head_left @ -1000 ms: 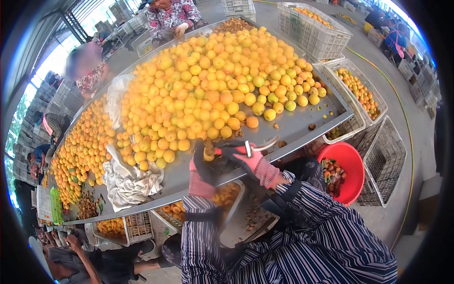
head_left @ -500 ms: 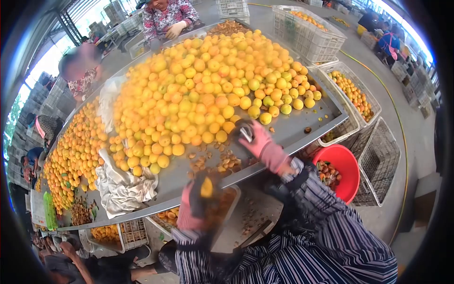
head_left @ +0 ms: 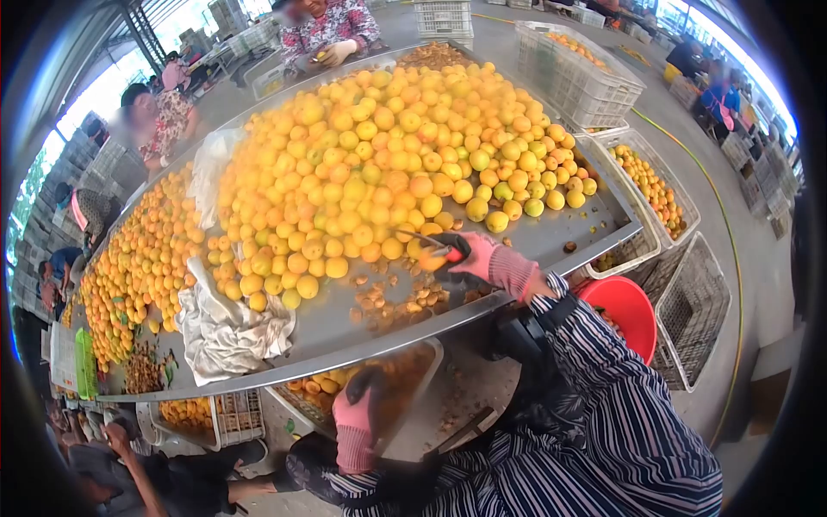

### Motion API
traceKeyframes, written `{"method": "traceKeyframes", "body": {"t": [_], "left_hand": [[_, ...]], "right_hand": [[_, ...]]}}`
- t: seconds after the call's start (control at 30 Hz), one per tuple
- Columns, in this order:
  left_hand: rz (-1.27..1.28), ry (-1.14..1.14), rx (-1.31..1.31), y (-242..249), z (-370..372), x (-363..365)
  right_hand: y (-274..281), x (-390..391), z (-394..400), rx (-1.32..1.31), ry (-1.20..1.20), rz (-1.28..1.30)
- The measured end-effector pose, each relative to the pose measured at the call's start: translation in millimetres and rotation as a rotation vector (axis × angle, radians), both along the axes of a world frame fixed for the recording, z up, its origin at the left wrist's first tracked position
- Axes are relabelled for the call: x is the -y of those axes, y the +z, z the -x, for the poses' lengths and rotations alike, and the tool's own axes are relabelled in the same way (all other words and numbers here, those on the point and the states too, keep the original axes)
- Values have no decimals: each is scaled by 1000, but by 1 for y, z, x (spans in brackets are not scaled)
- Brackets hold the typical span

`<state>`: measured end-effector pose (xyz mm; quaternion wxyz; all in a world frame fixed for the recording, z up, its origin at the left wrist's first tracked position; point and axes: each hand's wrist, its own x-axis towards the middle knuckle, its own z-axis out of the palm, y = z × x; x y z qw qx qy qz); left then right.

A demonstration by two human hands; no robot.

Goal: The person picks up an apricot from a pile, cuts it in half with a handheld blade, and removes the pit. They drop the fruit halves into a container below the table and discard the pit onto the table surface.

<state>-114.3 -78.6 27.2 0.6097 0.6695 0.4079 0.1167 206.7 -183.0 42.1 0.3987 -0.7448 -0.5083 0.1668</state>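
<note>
My right hand [head_left: 484, 258], in a pink glove with dark fingertips, is closed around a small tool [head_left: 454, 254] with a red part and a thin blade pointing left. A blurred orange fruit [head_left: 431, 257] is right at the tool. My left hand [head_left: 355, 415], gloved alike, is low over a crate of orange fruit pieces [head_left: 321, 388] below the table edge; its dark fingers are smeared, and what they hold, if anything, is hidden. Small brown pits [head_left: 392, 302] lie on the metal table [head_left: 332, 323] beside a large heap of yellow-orange fruit [head_left: 362, 164].
A crumpled white cloth [head_left: 228, 332] lies at the table's front left. Right of the table stand a red bucket [head_left: 633, 314], an upright-sided empty crate [head_left: 693, 302] and crates of fruit [head_left: 650, 185]. A person in a floral top [head_left: 332, 30] is across the table.
My left hand has moved down from the table edge to the crate, and the orange piece no longer shows in it. The tool in my right hand now has an orange fruit beside it.
</note>
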Motion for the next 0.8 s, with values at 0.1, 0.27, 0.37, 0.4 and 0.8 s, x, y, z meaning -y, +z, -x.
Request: {"method": "traceKeyframes", "body": {"t": [0.1,0.27,0.37,0.4,0.8], "left_hand": [[32,-27,299,42,-23,26],[120,143,548,58,-15,46],[-145,19,427,56,8,53],[-26,8,403,55,15,55],[665,354,924,57,56,85]], "right_hand": [[47,13,58,-361,144,14],[66,27,120,-368,380,-35],[61,32,140,-245,451,128],[62,28,147,-169,458,261],[83,52,200,171,76,451]]}}
